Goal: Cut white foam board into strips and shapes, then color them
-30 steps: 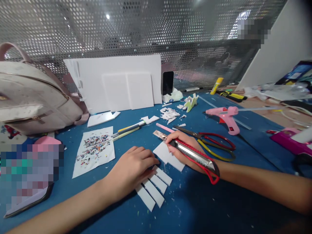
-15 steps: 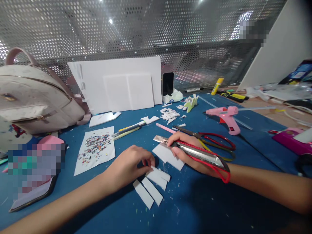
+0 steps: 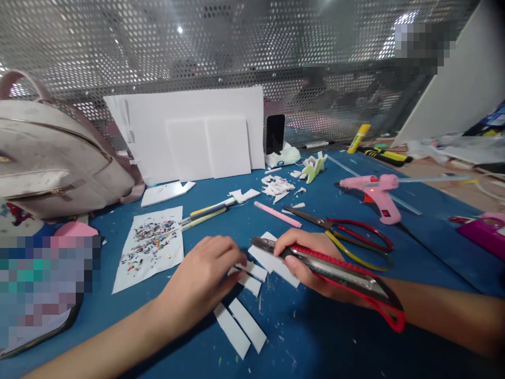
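My left hand (image 3: 203, 276) curls over two small white foam strips (image 3: 249, 276) and pinches them just above the blue mat (image 3: 315, 337). Two more white strips (image 3: 240, 326) lie flat below it. My right hand (image 3: 311, 258) grips a red and silver utility knife (image 3: 339, 271), blade end pointing left over a larger white foam piece (image 3: 272, 260). The knife's tip is close to my left fingertips.
Red and yellow scissors (image 3: 347, 234), a pink stick (image 3: 277, 214) and a pink glue gun (image 3: 376, 190) lie to the right. White foam boards (image 3: 189, 131) and a phone (image 3: 275, 134) lean at the back. A backpack (image 3: 55, 152) and paper with confetti scraps (image 3: 150, 245) are left.
My left hand has lifted two of the strips away from the row and drawn them up. My right hand with the knife has moved slightly nearer and lower.
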The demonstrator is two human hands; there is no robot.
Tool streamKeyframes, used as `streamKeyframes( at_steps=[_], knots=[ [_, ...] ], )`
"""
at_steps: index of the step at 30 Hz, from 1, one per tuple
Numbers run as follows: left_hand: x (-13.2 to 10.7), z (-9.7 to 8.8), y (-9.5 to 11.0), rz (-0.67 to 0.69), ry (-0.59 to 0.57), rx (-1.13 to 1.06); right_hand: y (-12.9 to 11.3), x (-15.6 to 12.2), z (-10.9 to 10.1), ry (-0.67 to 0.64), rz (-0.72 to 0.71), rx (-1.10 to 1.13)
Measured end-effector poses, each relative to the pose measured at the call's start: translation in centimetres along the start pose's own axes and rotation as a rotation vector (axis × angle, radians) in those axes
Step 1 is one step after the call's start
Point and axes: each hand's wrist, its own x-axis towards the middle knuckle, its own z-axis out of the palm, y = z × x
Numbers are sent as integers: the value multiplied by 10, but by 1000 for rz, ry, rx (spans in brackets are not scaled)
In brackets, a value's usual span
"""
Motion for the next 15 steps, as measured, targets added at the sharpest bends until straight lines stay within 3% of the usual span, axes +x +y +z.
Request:
streamKeyframes(
  at_steps=[6,15],
  knots=[
    [-19,9,6,102,-46,28,3,2,1,-28,-42,-4],
    [-17,11,-4,131,-58,-47,11,-3,6,-77,-93,49]
  ],
)
